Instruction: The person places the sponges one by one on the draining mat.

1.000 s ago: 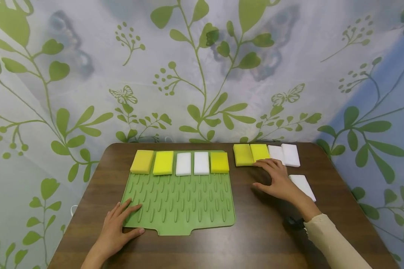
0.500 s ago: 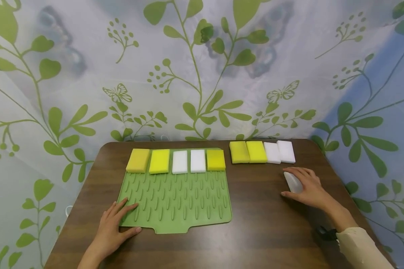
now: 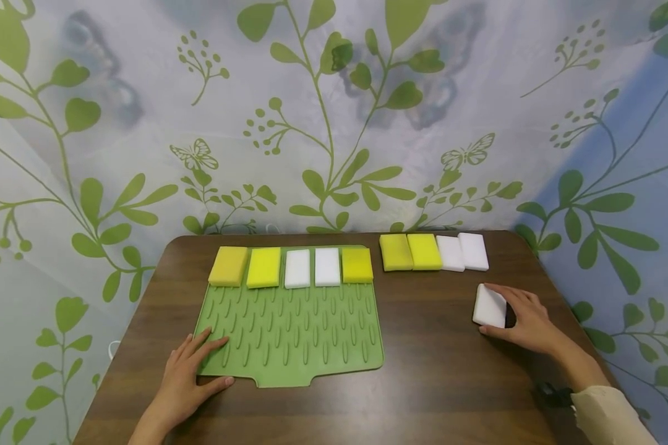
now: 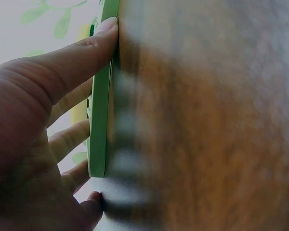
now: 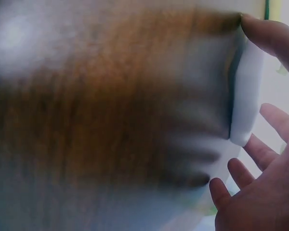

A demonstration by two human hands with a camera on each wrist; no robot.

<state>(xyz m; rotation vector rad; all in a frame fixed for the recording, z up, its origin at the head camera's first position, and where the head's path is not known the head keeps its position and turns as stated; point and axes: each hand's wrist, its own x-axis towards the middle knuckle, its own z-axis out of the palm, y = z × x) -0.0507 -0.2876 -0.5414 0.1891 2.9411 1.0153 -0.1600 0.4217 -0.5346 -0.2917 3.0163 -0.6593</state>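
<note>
as right hand (image 3: 526,318) grips white sponge (image 3: 488,306) by edges, green mat (image 3: 289,346) well apart

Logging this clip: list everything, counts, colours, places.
Wall: 1, pale with green leaf print, background.
Table: 1, brown, in front.
Mat: 1, green, on table.
Yellow sponges: 5, yellow, three on mat, two right of it.
White sponges: 5, white, two on mat, three right of it.
Loop-like bits: 2, white, table's left and far edges.
Left hand: 1, bare, mat's near left corner.
Right hand: 1, bare, holding nearest white sponge.
Sleeve: 1, cream, lower right.
Dark item: 1, black, beside sleeve.
</note>
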